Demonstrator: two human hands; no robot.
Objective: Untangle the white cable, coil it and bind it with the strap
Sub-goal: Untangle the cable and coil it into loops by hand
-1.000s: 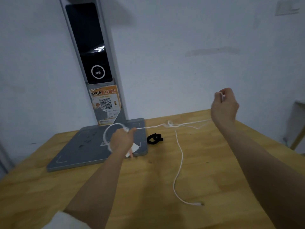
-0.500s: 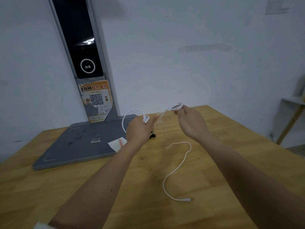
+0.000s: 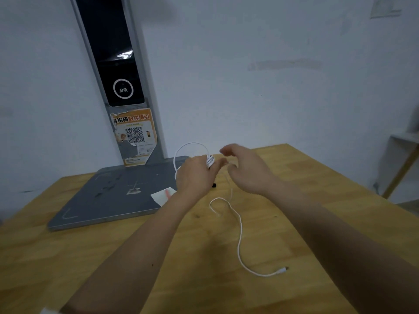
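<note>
We judged coiling partly done: left hand [image 3: 196,175] gripped few loops of white cable [image 3: 239,232]; right hand [image 3: 246,169] loose, apparently holding nothing. Long tail lay on table [image 3: 90,257] toward 5 o'clock. Strap [image 3: 214,185] unused behind left hand.

My left hand [image 3: 195,175] hides most of the strap [image 3: 214,185]; only a black corner shows. My right hand [image 3: 247,168] is motion-blurred, so its grip on the cable [image 3: 239,232] cannot be determined. The stand [image 3: 113,53] is cut off by the top edge.
</note>
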